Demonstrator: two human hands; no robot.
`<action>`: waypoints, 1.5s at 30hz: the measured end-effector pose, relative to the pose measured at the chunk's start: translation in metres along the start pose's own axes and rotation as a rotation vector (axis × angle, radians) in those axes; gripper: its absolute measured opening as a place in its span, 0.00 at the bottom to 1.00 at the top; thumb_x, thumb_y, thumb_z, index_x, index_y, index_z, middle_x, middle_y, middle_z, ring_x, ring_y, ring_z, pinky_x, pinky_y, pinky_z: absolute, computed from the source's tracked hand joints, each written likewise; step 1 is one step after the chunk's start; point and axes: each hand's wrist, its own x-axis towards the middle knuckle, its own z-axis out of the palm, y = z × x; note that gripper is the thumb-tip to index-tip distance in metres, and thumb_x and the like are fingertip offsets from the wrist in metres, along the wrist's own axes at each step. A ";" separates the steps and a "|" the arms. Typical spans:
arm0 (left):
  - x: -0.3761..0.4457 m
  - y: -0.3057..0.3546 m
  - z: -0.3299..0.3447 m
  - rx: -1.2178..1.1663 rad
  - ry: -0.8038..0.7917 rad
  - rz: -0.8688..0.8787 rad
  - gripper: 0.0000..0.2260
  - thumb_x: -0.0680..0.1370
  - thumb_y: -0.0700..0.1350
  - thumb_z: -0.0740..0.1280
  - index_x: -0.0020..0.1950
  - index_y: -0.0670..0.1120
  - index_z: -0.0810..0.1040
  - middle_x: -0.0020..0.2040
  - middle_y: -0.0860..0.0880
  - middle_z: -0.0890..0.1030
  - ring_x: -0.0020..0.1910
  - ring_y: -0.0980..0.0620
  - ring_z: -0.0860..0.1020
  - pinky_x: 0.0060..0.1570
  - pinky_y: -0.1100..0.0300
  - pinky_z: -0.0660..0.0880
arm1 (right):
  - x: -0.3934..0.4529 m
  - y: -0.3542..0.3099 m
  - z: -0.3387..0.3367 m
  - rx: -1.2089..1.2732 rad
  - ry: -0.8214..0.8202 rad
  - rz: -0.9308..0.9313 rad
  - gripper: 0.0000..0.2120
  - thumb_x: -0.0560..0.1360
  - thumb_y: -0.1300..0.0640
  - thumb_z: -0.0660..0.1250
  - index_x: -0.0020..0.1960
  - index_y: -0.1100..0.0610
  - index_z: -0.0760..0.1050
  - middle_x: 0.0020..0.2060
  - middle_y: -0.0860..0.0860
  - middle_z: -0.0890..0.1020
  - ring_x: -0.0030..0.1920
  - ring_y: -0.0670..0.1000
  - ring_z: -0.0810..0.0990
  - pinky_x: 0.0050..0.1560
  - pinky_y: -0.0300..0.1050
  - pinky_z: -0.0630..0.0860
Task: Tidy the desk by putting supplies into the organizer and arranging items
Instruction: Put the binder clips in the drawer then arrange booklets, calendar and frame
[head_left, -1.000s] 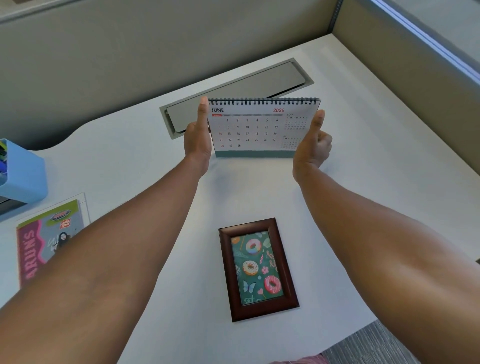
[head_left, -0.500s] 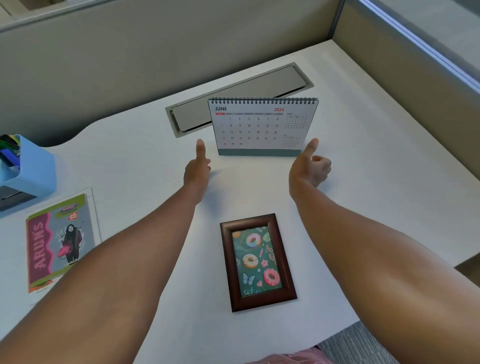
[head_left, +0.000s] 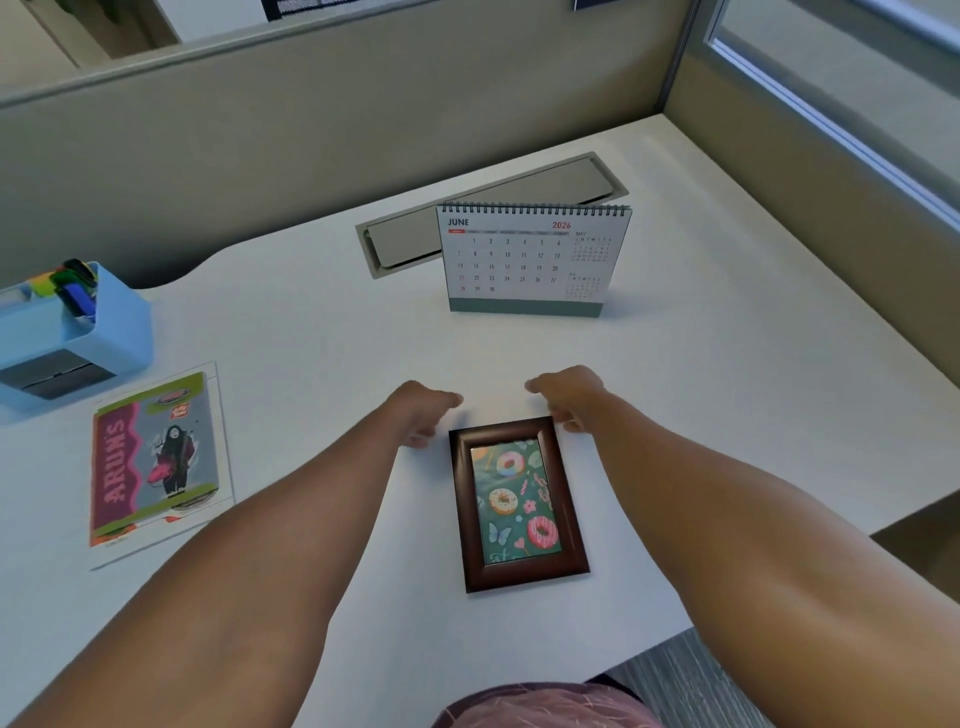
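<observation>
A dark wooden picture frame (head_left: 519, 506) with a doughnut print lies flat on the white desk (head_left: 727, 389) near the front edge. My left hand (head_left: 423, 410) hovers at the frame's top left corner and my right hand (head_left: 569, 397) at its top right corner, fingers loosely curled, holding nothing. A spiral desk calendar (head_left: 530, 260) showing June stands upright further back, apart from both hands. The light blue organizer (head_left: 119, 332) with coloured markers in it sits at the far left.
A colourful leaflet (head_left: 153, 462) lies flat on the left, in front of the organizer. A grey cable hatch (head_left: 405, 244) is set into the desk behind the calendar. Partition walls close the back and right sides. The desk's front edge runs below the frame.
Both hands let go of the calendar, which now stands on its own, and drew back toward me to the top corners of the picture frame.
</observation>
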 end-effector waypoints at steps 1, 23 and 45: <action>-0.004 -0.002 0.001 0.031 -0.005 -0.009 0.17 0.78 0.52 0.70 0.57 0.40 0.75 0.52 0.42 0.78 0.47 0.46 0.78 0.56 0.50 0.79 | -0.003 0.001 0.001 -0.059 -0.001 -0.015 0.14 0.69 0.49 0.74 0.41 0.59 0.75 0.36 0.53 0.78 0.32 0.53 0.77 0.30 0.40 0.73; -0.032 -0.025 0.030 -0.142 -0.163 -0.076 0.12 0.80 0.49 0.69 0.57 0.42 0.77 0.49 0.47 0.82 0.47 0.50 0.81 0.51 0.54 0.79 | -0.036 0.025 -0.005 -0.192 -0.191 -0.043 0.11 0.66 0.64 0.74 0.42 0.61 0.72 0.43 0.59 0.79 0.39 0.56 0.79 0.48 0.49 0.81; -0.034 -0.020 0.020 -0.733 -0.639 0.073 0.40 0.71 0.78 0.50 0.63 0.52 0.82 0.65 0.43 0.80 0.64 0.41 0.79 0.66 0.39 0.71 | -0.035 0.005 -0.009 0.631 -0.288 -0.009 0.12 0.79 0.50 0.66 0.54 0.59 0.74 0.48 0.58 0.86 0.47 0.58 0.86 0.52 0.58 0.81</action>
